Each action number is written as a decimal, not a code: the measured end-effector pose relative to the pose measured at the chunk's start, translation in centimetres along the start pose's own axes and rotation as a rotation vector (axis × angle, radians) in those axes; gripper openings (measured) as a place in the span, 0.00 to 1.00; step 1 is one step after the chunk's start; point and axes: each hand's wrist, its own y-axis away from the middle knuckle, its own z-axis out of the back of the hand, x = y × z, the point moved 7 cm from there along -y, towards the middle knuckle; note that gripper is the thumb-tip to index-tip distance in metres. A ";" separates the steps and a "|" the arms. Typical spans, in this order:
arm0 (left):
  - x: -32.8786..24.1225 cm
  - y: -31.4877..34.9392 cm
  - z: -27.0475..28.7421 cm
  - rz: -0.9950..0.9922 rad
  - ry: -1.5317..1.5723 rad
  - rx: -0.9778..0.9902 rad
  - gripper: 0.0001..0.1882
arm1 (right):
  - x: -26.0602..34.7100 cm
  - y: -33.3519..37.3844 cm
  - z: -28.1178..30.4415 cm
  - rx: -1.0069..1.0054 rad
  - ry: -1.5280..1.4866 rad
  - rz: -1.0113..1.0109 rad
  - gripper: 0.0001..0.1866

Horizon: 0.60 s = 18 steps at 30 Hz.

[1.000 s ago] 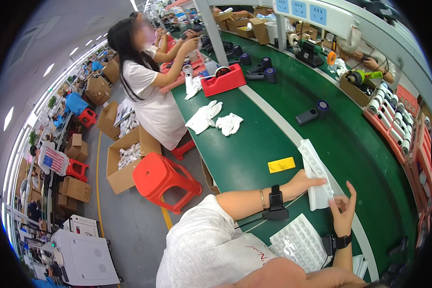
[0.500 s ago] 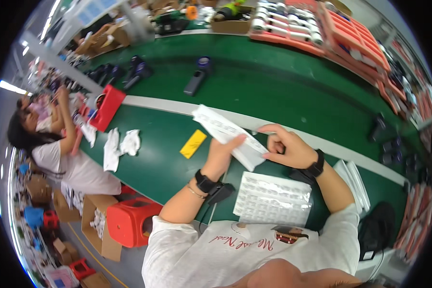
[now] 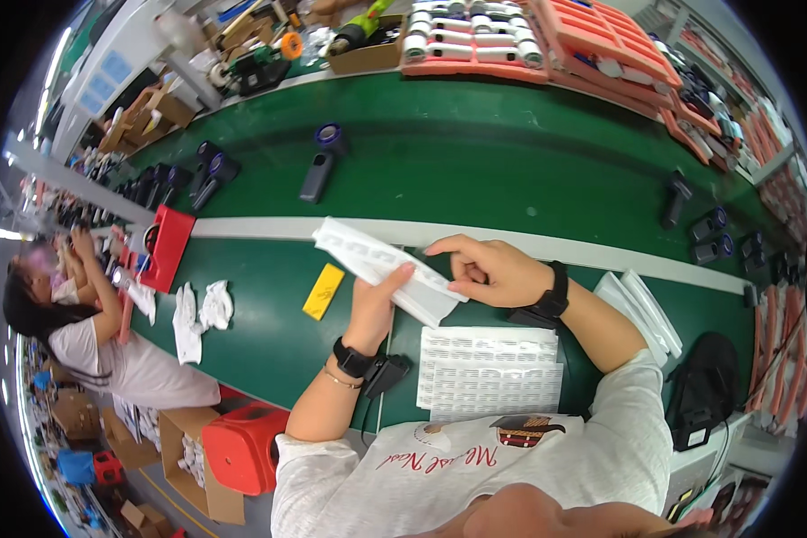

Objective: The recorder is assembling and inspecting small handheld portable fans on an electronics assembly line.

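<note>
My left hand is closed on a folded white sheet of printed labels, thumb on top, holding it slanted above the green bench. At the sheet's right end is my right hand. Its index finger and thumb are spread apart, the other fingers curl in, and the thumb tip lies at the sheet's edge. Whether anything small clings to those fingertips is too small to tell. Flat in front of me lie printed label sheets, partly under a clear sleeve. A yellow card rests left of my left hand.
White gloves lie left, near a red bin. Grey handheld devices stand on the far green strip, beyond a pale rail. White packets and a black bag are right. A co-worker works at left, near a red stool.
The view has shifted, so the bench items sit differently in the picture. My left hand keeps its hold on the folded sheet; my right hand stays at its right end.
</note>
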 end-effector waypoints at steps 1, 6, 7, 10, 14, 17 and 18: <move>0.1 -0.1 -0.1 -0.004 0.002 -0.004 0.14 | 0.0 -0.1 -0.2 0.010 0.004 0.016 0.26; 0.0 -0.5 0.4 -0.032 -0.051 -0.031 0.13 | -0.7 -0.1 -0.4 0.022 0.010 0.061 0.25; 0.2 -0.6 0.5 -0.033 -0.047 -0.026 0.14 | -0.7 -0.1 -0.4 0.021 0.006 0.073 0.25; 0.3 -0.5 -0.1 -0.017 -0.039 0.006 0.15 | 0.4 0.1 -0.5 0.037 -0.023 0.142 0.26; 0.8 -0.5 0.1 0.048 -0.057 0.062 0.21 | 2.1 0.4 -0.3 0.080 -0.264 0.155 0.27; 1.2 0.2 -0.5 0.131 -0.199 0.197 0.24 | 2.7 0.1 1.2 -0.028 -0.450 0.224 0.28; 1.7 0.7 -0.9 0.196 -0.329 0.308 0.25 | 2.8 0.0 1.8 -0.069 -0.550 0.262 0.28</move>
